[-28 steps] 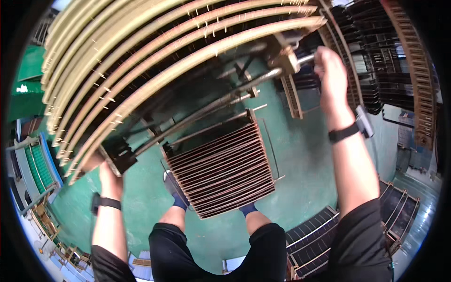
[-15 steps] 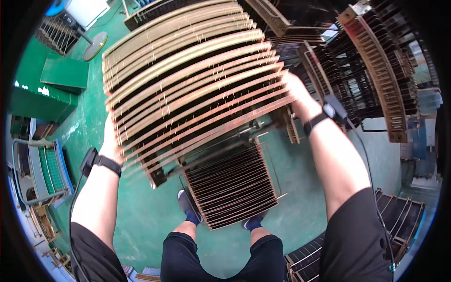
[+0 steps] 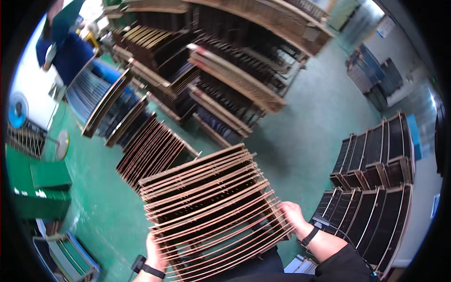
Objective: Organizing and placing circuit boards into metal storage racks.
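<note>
Between my two hands I carry a slatted rack, a brown frame with many thin parallel strips and dark gaps. It is tilted in front of my body. My left hand grips its left side near the lower corner, its fingers partly hidden behind the edge. On the opposite side, my right hand is closed round the right edge. Just beyond the rack's upper left corner, a similar slatted rack stands on the green floor.
Ahead are several long brown racks in rows. Black racks stand at the right, and a green box at the left. A fan is at the far left. Another person in dark blue is at the upper left.
The view has swung round, bringing the rows of racks ahead and the black racks at right into sight. The held rack now sits lower and nearer my body, still in both hands.
</note>
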